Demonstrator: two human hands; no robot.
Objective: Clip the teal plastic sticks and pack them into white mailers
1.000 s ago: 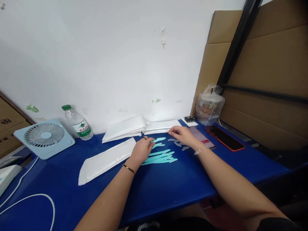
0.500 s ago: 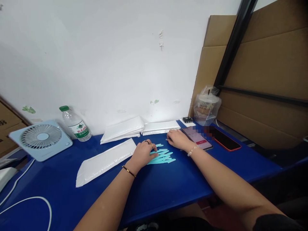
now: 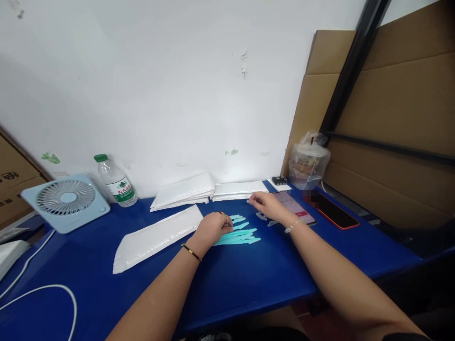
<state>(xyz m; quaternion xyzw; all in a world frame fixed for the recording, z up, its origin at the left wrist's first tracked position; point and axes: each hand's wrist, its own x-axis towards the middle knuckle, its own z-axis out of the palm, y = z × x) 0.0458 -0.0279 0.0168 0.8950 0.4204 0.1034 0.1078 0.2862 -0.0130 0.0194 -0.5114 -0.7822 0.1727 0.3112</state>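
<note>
Several slim turquoise plastic sticks with blade-like tips [image 3: 241, 237], resembling eyebrow razors, lie side by side on the blue table. My left hand [image 3: 214, 228] is over their left ends, with thumb and fingers pinched on one stick; its grip is partly hidden. My right hand [image 3: 266, 204] is beyond them to the right, near the phone. A small clear plastic piece [image 3: 249, 201] shows at its pinched fingertips. More small clear pieces [image 3: 261, 216] lie on the table under that hand.
A white padded mailer [image 3: 156, 239] lies left of my left hand. Behind it are stacked mailers [image 3: 183, 190] and another pile [image 3: 240, 189]. A fan [image 3: 67, 201], water bottle [image 3: 119, 184], phone [image 3: 289, 204], red-edged phone [image 3: 336, 210] and bagged drink cup [image 3: 308, 161] stand around.
My right hand has lifted slightly and shifted, uncovering small clear pieces beneath it. My left fingers have curled in closer over the sticks, and the sticks have shifted a little. The view has tilted slightly.
</note>
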